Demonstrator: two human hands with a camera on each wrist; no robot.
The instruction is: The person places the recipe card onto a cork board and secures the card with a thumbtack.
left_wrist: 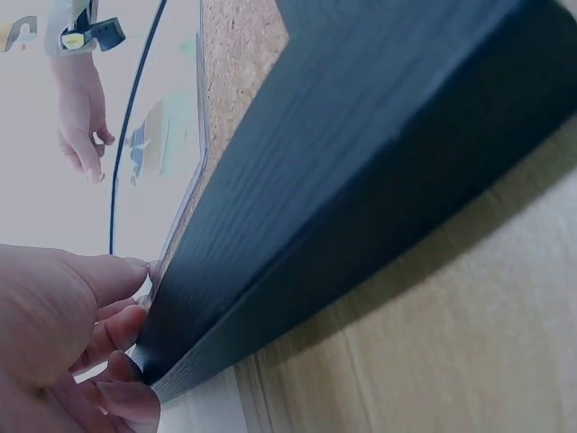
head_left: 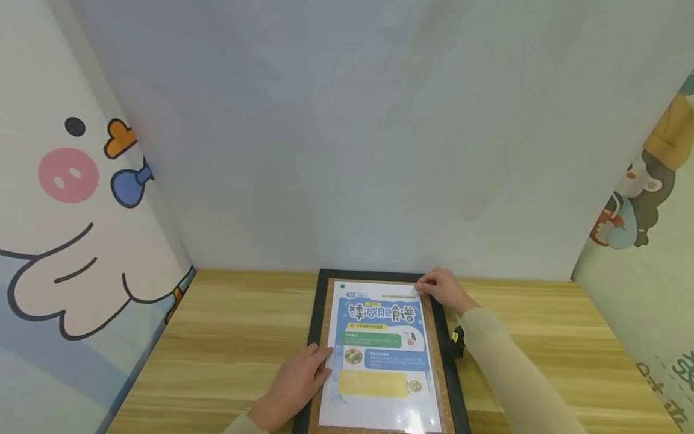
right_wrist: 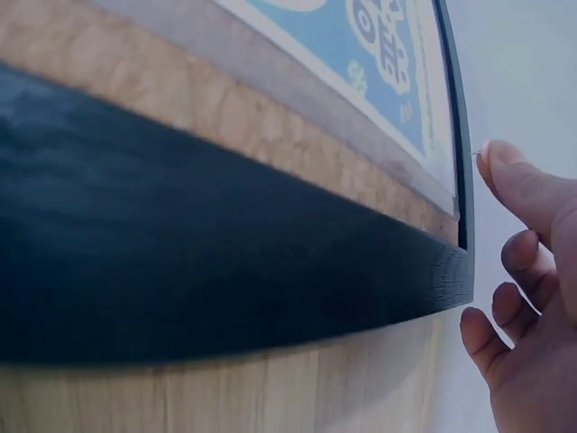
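Your right hand pinches a pin near the top right corner of the poster while your relaxed left hand touches its left edge.

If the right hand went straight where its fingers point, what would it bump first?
Probably the printed sheet: in the head view, the right hand points left at the sheet's top right corner. Depth is unclear there, so they may be touching.

poster: blue-white, yellow block | frame: black | table: wood-grained
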